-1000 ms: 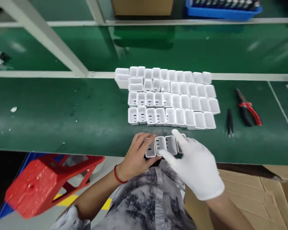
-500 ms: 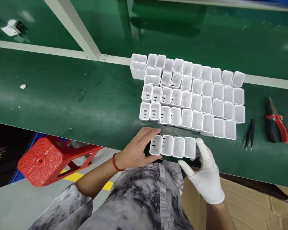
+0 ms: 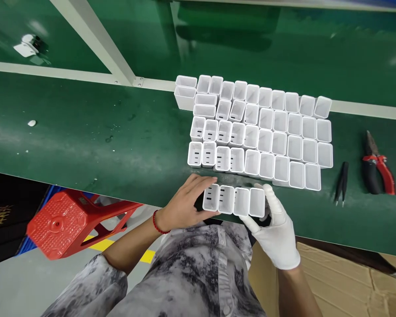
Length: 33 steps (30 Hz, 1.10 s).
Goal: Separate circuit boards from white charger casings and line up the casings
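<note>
A short row of white plastic shells (image 3: 234, 201), open side up, sits at the near edge of the green bench (image 3: 86, 136). My bare left hand (image 3: 185, 204), with a red band at the wrist, presses against the row's left end, fingers curled round it. My right hand (image 3: 277, 229) in a white glove presses the row's right end, so the row is squeezed between both hands. Just beyond lies a large block of the same white shells (image 3: 260, 132) in several tidy rows.
Black tweezers (image 3: 341, 182) and red-handled pliers (image 3: 378, 165) lie on the bench to the right. A red plastic stool (image 3: 69, 222) stands below the bench at left, an open cardboard box (image 3: 350, 277) at lower right. A white frame post (image 3: 92, 39) slants across the back.
The view tilted down and shifted. My gloved right hand slid off the top of the short row to its right end, and the row now sits squeezed between both hands.
</note>
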Each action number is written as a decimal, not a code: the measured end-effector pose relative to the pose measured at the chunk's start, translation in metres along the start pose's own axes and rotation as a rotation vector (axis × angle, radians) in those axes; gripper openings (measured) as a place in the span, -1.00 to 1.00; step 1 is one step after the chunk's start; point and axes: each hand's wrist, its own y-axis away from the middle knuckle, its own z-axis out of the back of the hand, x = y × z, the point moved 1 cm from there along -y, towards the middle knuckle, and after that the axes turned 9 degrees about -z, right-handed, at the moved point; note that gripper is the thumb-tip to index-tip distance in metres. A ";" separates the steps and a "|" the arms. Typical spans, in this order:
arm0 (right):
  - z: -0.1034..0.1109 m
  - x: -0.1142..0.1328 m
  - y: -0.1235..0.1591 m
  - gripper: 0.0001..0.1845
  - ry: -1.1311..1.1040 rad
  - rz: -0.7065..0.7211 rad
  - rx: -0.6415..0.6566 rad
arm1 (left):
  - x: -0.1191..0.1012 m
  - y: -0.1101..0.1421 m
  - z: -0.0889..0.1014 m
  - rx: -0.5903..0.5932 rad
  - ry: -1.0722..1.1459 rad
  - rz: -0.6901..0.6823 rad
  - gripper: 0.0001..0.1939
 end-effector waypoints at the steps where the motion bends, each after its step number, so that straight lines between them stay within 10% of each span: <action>1: 0.000 -0.001 0.000 -0.07 0.000 -0.009 0.001 | 0.000 0.000 0.000 -0.001 0.000 0.004 -0.25; 15: 0.014 0.000 -0.004 -0.05 -0.114 0.064 0.154 | -0.002 0.003 -0.002 -0.044 0.014 0.039 -0.16; 33: -0.003 -0.006 0.002 -0.21 -0.094 -0.005 0.011 | -0.006 0.014 0.009 -0.076 -0.064 0.137 -0.30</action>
